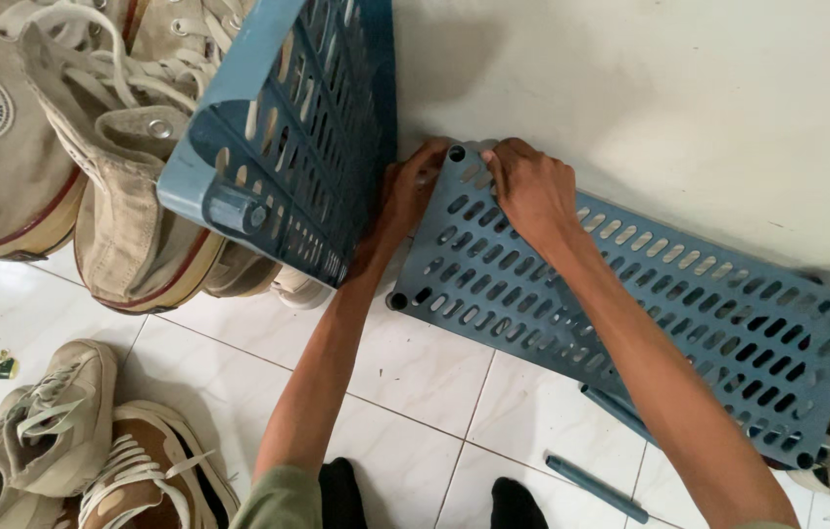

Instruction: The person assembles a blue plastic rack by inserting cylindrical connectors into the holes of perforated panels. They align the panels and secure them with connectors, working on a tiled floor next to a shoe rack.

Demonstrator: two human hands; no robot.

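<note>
Both hands grip far corner of flat slotted shelf [630, 304] on floor by wall: left hand [413, 191], right hand [530, 191]. Risk: tilted shelf [287, 127] (shoes [131, 225] behind) could topple onto left wrist.

the light was soft and even, fairly bright, with no hard glare. a broad grey shadow fell on the wall [552, 59] above the upright blue shelf [287, 127]. the floor tiles [415, 382] shone faintly. focus was sharp throughout, with slight stretching toward the edges.
</note>
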